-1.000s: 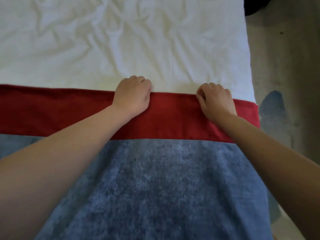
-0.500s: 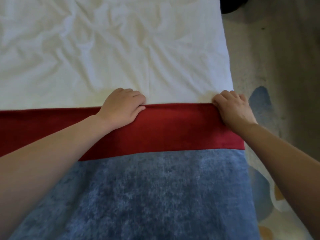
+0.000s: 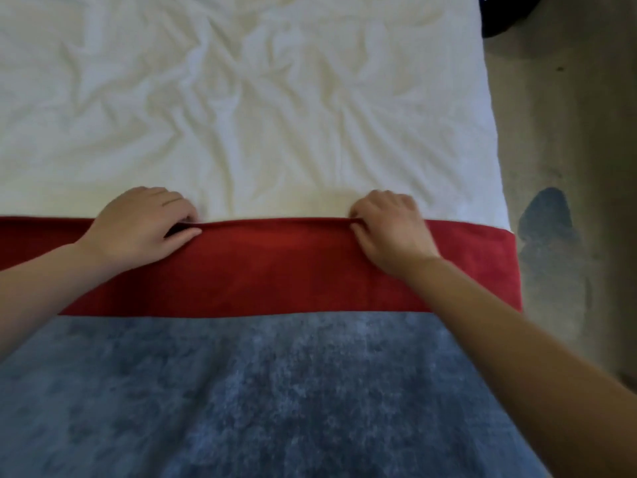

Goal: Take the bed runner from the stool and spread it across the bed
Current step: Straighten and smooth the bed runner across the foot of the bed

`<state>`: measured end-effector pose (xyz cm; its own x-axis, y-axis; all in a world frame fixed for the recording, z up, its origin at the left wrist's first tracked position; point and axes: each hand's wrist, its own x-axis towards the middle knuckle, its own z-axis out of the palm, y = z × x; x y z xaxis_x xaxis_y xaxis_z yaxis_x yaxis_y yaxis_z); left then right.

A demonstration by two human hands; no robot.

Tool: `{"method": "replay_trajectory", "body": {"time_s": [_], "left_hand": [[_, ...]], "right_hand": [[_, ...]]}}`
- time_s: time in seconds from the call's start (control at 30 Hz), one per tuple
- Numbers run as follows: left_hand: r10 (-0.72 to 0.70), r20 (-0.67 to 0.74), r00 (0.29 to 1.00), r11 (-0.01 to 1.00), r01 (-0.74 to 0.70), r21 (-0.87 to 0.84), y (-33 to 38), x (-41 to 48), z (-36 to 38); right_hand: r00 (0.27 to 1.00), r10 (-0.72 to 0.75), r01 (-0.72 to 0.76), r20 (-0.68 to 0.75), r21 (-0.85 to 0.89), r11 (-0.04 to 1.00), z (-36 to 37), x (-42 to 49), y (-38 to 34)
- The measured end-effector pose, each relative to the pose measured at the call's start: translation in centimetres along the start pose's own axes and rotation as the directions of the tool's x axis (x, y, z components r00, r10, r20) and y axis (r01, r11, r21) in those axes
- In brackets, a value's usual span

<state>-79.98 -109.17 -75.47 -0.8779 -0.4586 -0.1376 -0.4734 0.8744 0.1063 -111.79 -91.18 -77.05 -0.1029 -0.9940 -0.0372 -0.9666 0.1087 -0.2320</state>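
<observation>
The left grip (image 3: 138,225) and the right grip (image 3: 389,229) each pinch the far hem of the bed runner (image 3: 275,267), fingers curled over the edge and thumbs on top of the cloth.

The runner lies across a bed (image 3: 241,98) whose white sheet is creased in many shallow folds. Along the bed's right side runs a dull grey-beige floor (image 3: 586,115), and on it a pale rug (image 3: 548,219) with a dark blue shape. A dark object (image 3: 499,15) sits at the top right corner, cut off by the frame; what it is cannot be told.

Both bare forearms come in from the lower corners, backs of the hands upward, well apart from each other. Under the left thumb the hem is raised off the sheet, showing a small dark gap.

The runner has a red band on its far side and a mottled blue, plush-looking panel nearer the camera, joined along a straight seam. The red band reaches from the left frame edge to the bed's right side, where it hangs over.
</observation>
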Motion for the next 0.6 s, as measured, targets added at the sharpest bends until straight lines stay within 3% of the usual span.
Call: {"method": "replay_trajectory", "body": {"time_s": [0.1, 0.2, 0.43, 0.5, 0.6], "left_hand": [[-0.024, -0.007, 1.0, 1.0, 0.024, 0.011, -2.7, -2.3, -0.1], [-0.1, -0.06, 0.993, 0.995, 0.1, -0.007, -4.5, -3.6, 0.0], [-0.014, -0.065, 0.998, 1.0, 0.012, -0.021, -8.4, -5.9, 0.4], [-0.064, -0.113, 0.992, 0.997, 0.06, -0.038, -8.9, -5.1, 0.8], [-0.178, -0.1, 0.979, 0.982, 0.17, -0.08, -9.3, -3.6, 1.4]], "right_hand": [[0.993, -0.111, 0.113, -0.034, 0.059, 0.992, 2.3, 3.0, -7.1], [0.994, -0.097, 0.102, -0.054, 0.096, 0.99, 3.7, 5.1, -12.2], [0.998, -0.064, 0.064, 0.019, 0.001, 0.998, 3.9, 7.0, -15.3], [0.999, 0.013, -0.011, 0.039, -0.069, 0.998, 4.3, 7.7, -15.4], [0.971, 0.238, -0.236, 0.026, -0.07, 0.969, 5.3, 8.4, -16.6]]}}
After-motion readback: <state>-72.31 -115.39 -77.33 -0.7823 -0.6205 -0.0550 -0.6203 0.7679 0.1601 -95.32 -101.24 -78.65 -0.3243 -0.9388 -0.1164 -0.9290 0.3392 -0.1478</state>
